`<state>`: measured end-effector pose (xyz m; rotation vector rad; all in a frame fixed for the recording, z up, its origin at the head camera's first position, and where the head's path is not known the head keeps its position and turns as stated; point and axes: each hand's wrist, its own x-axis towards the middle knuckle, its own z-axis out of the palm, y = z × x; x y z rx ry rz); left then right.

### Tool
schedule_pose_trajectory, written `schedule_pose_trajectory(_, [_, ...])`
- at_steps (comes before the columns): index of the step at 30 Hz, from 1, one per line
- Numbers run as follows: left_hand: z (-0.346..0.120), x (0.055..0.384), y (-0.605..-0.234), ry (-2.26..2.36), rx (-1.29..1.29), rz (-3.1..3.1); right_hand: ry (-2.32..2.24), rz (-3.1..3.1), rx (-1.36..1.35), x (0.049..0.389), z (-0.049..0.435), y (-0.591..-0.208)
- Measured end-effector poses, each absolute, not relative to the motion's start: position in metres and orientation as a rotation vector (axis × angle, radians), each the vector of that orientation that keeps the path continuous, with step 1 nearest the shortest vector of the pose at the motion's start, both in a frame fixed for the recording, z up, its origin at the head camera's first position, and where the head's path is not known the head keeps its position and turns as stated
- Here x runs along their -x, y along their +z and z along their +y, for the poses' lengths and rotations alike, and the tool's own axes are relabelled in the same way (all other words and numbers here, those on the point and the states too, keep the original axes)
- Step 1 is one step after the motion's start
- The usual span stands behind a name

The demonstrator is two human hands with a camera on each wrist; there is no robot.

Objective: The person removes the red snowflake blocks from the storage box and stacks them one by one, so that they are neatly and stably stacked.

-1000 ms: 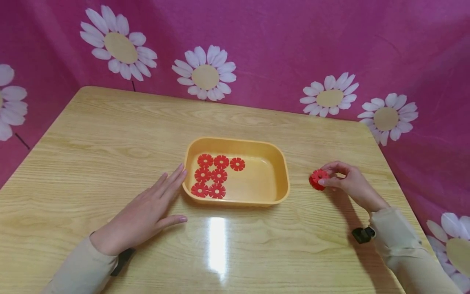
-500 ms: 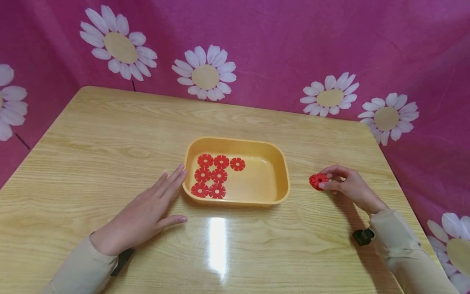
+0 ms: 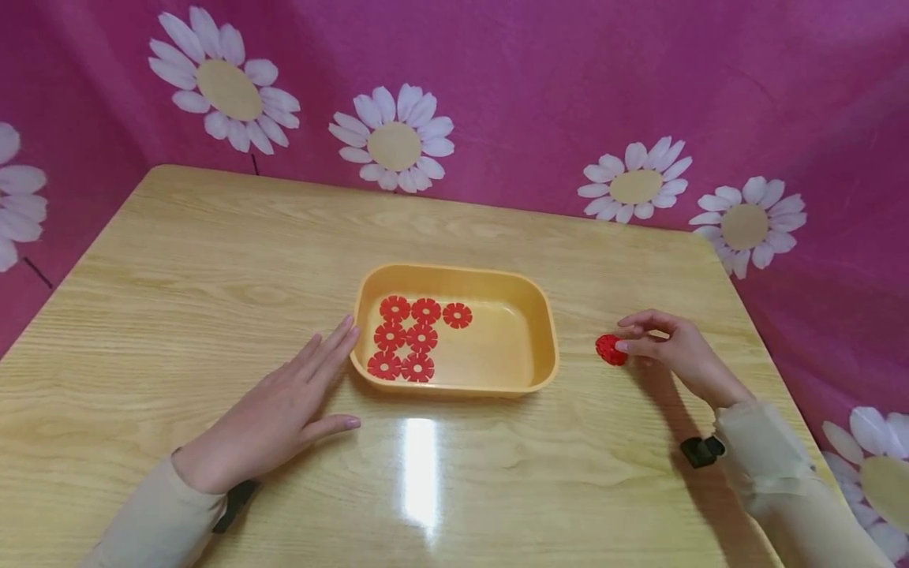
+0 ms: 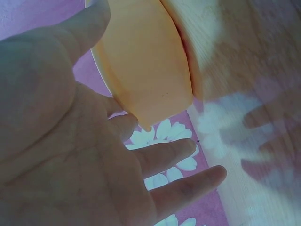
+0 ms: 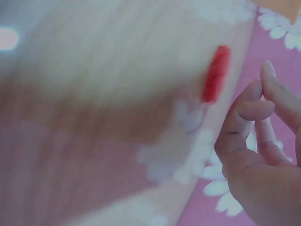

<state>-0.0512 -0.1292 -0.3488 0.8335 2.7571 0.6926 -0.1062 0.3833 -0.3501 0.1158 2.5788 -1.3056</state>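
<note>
Red notched discs shaped like flowers (image 3: 422,338) lie in rows in the left part of a yellow plastic tray (image 3: 521,388). Against the tray's left end rest the fingertips of my left hand (image 3: 273,410), its fingers straight and its thumb spread. A small stack of the same red discs (image 3: 608,350) lies on the table to the right of the tray; the right wrist view shows this stack (image 5: 217,74) edge-on. Close beside it is my right hand (image 3: 675,351), fingers loosely bent. In the right wrist view its fingers (image 5: 235,127) stand apart from the stack, with nothing seen between them.
The wooden table (image 3: 248,229) bears the tray and the stack. Behind it hangs a magenta cloth (image 3: 511,87) printed with white daisies. A dark wrist strap (image 3: 701,451) shows below the right sleeve (image 3: 767,465).
The disc my right thumb held over the stack has come down onto it and been let go; the stack now looks neatly lined up. My left hand and the tray stay put.
</note>
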Motion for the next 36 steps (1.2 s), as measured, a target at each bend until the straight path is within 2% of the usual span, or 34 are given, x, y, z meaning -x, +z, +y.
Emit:
schedule_pose_trajectory(9, [-0.131, 0.052, -0.348, 0.700, -0.829, 2.757, -1.368, 2.586, 0.016, 0.124, 0.324, -0.322])
schedule_pose_trajectory(15, [-0.130, 0.052, -0.350, 0.699, -0.838, 2.758, -1.508, 2.441, 0.126, 0.139, 0.273, -0.316])
schedule_pose_trajectory(26, [-0.130, 0.052, -0.351, 0.699, -0.826, 2.744, -1.560, 2.301, 0.245, 0.152, 0.199, -0.338])
schedule_pose_trajectory(36, [-0.130, 0.053, -0.349, 0.681, -0.832, 2.755, -1.457, 2.415, 0.135, 0.157, 0.184, -0.358])
